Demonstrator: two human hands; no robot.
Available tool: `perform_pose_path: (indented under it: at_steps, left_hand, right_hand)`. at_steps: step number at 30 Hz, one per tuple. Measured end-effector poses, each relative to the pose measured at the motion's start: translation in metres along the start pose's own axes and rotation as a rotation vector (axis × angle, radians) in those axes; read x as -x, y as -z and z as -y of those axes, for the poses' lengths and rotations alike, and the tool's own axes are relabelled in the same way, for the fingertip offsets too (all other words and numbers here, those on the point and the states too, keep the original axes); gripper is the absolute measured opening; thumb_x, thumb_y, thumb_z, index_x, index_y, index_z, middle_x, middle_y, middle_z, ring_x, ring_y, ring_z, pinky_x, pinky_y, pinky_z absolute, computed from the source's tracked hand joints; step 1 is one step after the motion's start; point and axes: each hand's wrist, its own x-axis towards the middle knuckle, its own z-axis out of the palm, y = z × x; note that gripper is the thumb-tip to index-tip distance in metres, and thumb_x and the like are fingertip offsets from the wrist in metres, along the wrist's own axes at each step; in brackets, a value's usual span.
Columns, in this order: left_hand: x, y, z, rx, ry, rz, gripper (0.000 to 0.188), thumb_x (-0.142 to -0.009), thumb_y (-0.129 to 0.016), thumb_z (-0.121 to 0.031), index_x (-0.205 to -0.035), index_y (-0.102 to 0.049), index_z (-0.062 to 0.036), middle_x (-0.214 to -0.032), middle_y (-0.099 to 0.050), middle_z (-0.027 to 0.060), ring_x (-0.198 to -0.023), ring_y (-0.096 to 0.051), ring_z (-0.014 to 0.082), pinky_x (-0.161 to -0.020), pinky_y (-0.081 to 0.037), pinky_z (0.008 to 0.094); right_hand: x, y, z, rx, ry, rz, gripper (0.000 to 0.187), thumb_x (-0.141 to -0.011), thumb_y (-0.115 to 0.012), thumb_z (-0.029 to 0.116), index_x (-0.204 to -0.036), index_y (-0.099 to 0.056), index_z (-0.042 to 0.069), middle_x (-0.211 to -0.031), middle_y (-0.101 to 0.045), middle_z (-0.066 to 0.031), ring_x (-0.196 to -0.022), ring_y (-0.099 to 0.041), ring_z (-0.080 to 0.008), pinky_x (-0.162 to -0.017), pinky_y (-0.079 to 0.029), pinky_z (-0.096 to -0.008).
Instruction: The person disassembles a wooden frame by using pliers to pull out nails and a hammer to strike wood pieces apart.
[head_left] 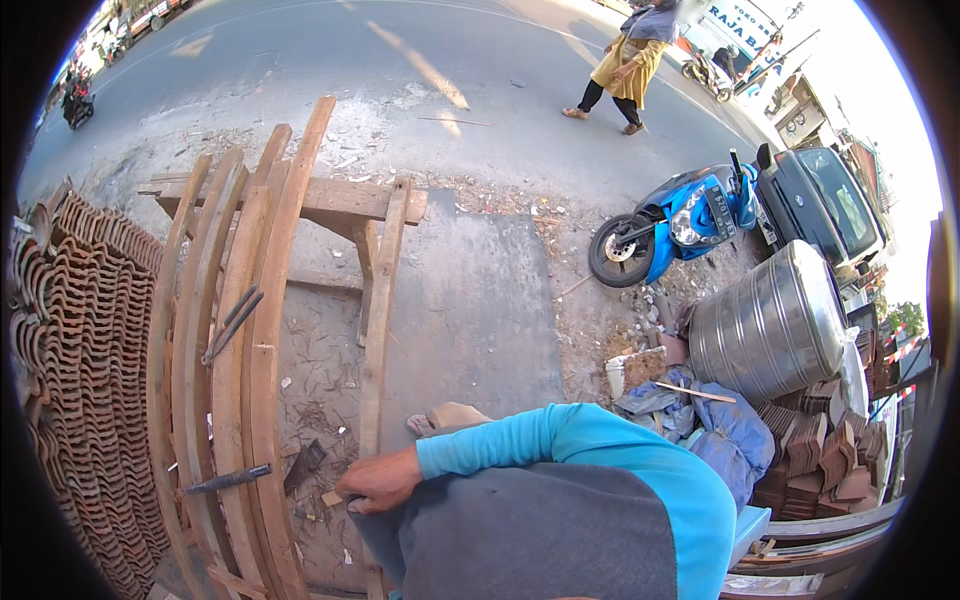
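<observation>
My right arm, in a turquoise sleeve, bends leftward across my grey shirt front [520, 530]. My right hand [382, 482] is closed at the edge of the grey cloth, which is drawn out to its fingers. A small light wood piece [332, 497] shows beside the fingertips; whether they touch it I cannot tell. A narrow timber rail [380, 340] runs just beyond the hand. To its left lie several long timber beams [238, 400], bearing a dark bar-like tool with a grip [228, 480] and a two-armed dark metal tool [233, 325]. My left hand is not in view.
Clay roof tiles [95, 380] are stacked at far left. A wooden crosspiece [340, 198] supports the timbers. A dark flat sheet [475, 310] lies ahead. At right stand a blue motorbike [680, 225], a metal tank [765, 320] and blue sacks [725, 435]. A person [635, 60] walks on the road.
</observation>
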Motion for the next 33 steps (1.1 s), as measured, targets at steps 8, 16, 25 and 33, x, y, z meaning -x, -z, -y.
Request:
perform_pose_path:
  at_steps: [8,16,25,33]
  left_hand:
    - [0.073,0.012,0.106,-0.059,0.1,-0.033,0.029,-0.084,-0.075,-0.024,-0.103,-0.069,-0.0037,-0.096,-0.071,0.0209,-0.089,-0.071,0.033,-0.082,-0.054,0.0425]
    - [0.196,0.021,0.168,-0.08,0.209,-0.198,0.032,-0.083,-0.078,-0.029,-0.1,-0.07,-0.0027,-0.097,-0.074,0.019,-0.092,-0.073,0.0321,-0.084,-0.055,0.0425]
    - [0.215,0.015,0.17,0.178,0.221,-0.225,0.039,-0.087,-0.077,-0.033,-0.107,-0.069,-0.0007,-0.102,-0.075,0.0185,-0.094,-0.073,0.0312,-0.086,-0.057,0.0408]
    - [0.183,0.041,0.111,0.477,0.235,-0.256,0.035,-0.092,-0.068,-0.032,-0.106,-0.072,-0.0003,-0.095,-0.075,0.0186,-0.091,-0.073,0.0313,-0.084,-0.055,0.039]
  right_hand:
    - [0.036,-0.009,-0.004,0.101,-0.346,-0.11,0.033,-0.097,-0.06,0.028,-0.108,-0.059,-0.004,-0.104,-0.064,-0.0263,-0.099,-0.063,-0.0443,-0.086,-0.05,-0.0497]
    - [0.035,-0.053,-0.01,0.24,-0.4,-0.025,0.036,-0.099,-0.06,0.032,-0.105,-0.06,-0.003,-0.1,-0.064,-0.0258,-0.095,-0.063,-0.044,-0.082,-0.051,-0.0499]
    - [-0.051,-0.034,0.01,0.232,-0.283,0.005,0.036,-0.098,-0.063,0.033,-0.102,-0.063,-0.004,-0.094,-0.067,-0.0247,-0.09,-0.066,-0.0402,-0.079,-0.052,-0.047]
    - [-0.124,0.022,-0.008,0.308,-0.179,0.055,0.032,-0.097,-0.065,0.028,-0.102,-0.063,-0.003,-0.088,-0.067,-0.0225,-0.082,-0.066,-0.0391,-0.073,-0.052,-0.0456]
